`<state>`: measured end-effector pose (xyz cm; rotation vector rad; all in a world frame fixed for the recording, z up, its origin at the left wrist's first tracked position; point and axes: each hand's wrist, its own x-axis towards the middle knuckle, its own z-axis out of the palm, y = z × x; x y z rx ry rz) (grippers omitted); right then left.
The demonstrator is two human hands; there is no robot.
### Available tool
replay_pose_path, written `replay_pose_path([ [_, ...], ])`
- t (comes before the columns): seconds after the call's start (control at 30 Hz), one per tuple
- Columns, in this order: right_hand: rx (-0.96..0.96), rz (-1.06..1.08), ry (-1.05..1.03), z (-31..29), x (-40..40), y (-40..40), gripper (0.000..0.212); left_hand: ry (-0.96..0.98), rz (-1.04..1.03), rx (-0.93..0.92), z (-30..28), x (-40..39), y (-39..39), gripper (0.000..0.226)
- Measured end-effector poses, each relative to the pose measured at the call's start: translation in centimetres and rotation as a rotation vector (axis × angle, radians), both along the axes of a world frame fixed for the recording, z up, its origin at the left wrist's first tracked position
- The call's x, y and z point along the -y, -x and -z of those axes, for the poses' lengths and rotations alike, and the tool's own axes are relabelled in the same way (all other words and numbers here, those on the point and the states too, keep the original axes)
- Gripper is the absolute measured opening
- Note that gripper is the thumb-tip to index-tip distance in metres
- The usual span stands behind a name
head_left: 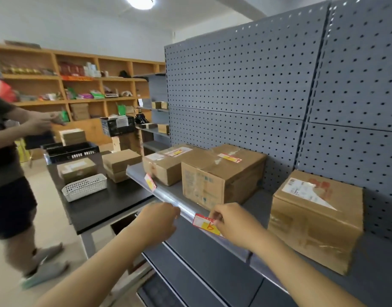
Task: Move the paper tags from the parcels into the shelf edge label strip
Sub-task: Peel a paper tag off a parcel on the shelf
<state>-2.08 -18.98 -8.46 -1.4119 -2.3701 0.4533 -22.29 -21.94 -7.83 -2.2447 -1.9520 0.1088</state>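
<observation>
Three cardboard parcels stand on the grey shelf: a left one (163, 166), a middle one (221, 176) with a red-and-yellow paper tag (229, 157) on top, and a right one (316, 220). A clear label strip (168, 196) runs along the shelf's front edge. One tag (150, 182) sits in the strip at the left. My right hand (232, 220) pinches a second red-and-yellow tag (205, 223) against the strip. My left hand (156, 220) touches the strip just left of it, fingers curled on its edge.
A black table (106, 209) to the left carries a white basket (84, 187), black crates and small boxes. Another person (11, 165) stands at the far left. Wooden shelving (80, 89) lines the back wall. Grey pegboard (246, 85) backs the shelf.
</observation>
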Motion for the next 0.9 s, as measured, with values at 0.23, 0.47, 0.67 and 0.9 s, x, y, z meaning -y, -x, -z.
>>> replay_pose_path([
  [0.23,0.026,0.027,0.074,0.4,-7.5,4.4,0.014,0.007,0.080,-0.008,0.1,-8.2,4.2,0.032],
  [0.47,0.034,0.147,0.097,0.9,-10.6,7.0,0.015,0.089,0.252,-0.004,2.8,-15.4,7.6,0.034],
  [0.67,0.053,0.358,0.124,1.3,-10.4,9.9,0.017,0.091,0.508,0.001,4.2,-20.4,9.3,0.028],
  [0.9,0.043,0.547,0.142,1.8,-9.3,12.1,0.017,0.184,0.720,-0.021,5.7,-21.0,9.6,0.030],
])
